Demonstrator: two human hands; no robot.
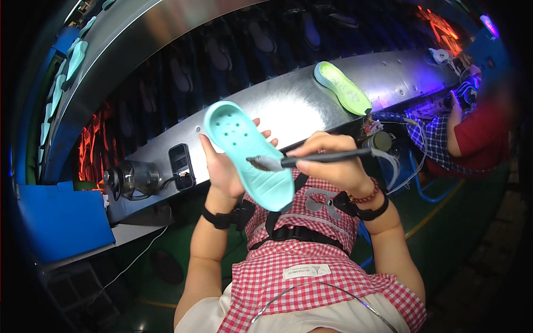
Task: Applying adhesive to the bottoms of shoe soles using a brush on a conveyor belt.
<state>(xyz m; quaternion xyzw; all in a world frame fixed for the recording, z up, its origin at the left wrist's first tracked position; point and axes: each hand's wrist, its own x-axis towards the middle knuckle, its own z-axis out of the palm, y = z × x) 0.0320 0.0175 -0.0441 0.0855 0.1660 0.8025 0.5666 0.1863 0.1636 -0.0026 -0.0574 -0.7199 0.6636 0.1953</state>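
Observation:
My left hand (222,166) grips a mint-green shoe sole (247,152) from behind, holding it up with its flat face toward me; several small holes dot its upper end. My right hand (327,161) is closed around a dark-handled brush (311,160), and the brush's bristle tip (264,162) touches the sole's middle. Both wrists carry black bands, and the right one also wears a bead bracelet. A red-and-white checked apron (311,261) covers my lap below the hands.
A steel bench ledge (288,102) runs in front, with a yellow-green sole (343,87) lying on it. A dark conveyor (222,55) behind carries more soles. A small jar (136,178) and black device (181,166) sit left; a blue box (61,222) is beside them. Another person (472,133) works at right.

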